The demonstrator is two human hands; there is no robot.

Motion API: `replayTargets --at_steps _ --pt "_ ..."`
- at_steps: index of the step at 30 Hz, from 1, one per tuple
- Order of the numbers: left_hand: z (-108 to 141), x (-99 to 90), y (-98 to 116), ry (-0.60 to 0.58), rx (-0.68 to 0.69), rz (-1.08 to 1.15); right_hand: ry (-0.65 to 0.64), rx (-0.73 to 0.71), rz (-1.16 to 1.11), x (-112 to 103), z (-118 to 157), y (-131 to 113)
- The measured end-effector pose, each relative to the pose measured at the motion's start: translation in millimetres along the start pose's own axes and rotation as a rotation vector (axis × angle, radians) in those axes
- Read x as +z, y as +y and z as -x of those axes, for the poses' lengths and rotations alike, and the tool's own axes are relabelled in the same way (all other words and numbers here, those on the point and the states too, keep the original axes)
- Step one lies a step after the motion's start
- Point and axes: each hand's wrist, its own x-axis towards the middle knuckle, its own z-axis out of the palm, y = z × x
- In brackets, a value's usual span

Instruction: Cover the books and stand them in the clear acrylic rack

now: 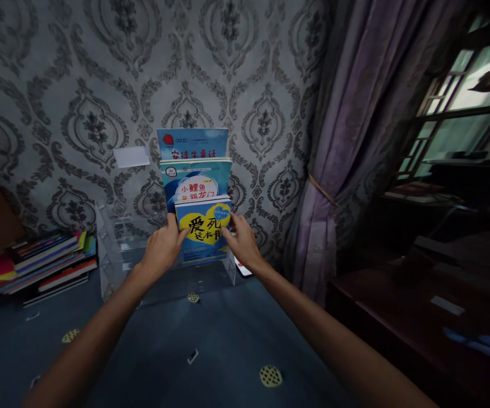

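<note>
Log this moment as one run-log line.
left hand: grips front book's left edge | right hand: grips its right edge | front book: upright in clear rack | behind: two books | floor left: book stack

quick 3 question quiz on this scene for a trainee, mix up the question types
1. True or false: both hands touch the yellow-and-blue book at the front of the clear acrylic rack.
2. How many books stand upright in the rack?
3. Where is the stack of flat colourful books? A) left of the rack B) on the dark wooden desk C) behind the purple curtain

Key
1. True: the left hand is on its left edge and the right hand on its right edge.
2. Three, stepped one behind another.
3. A
</note>
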Motion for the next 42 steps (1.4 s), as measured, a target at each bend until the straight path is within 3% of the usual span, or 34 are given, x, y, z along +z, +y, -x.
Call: replayTargets --at_steps 15,30,35,42 --pt "-5 -0.8 -2 -0.040 0.053 0.103 0.104 0.082 0.001 14 6 -9" --pt "-6 -6.3 -7 -0.065 0.087 0.127 0.116 0.094 -0.023 16 5 -10" --pt "-4 -4.2 -6 -0.047 0.071 0.146 0.085 0.101 -0.034 12 0 -7" --pt "1 -1.6 -1 0.066 0.037 0.238 0.114 0.070 -0.088 6 -17 -11"
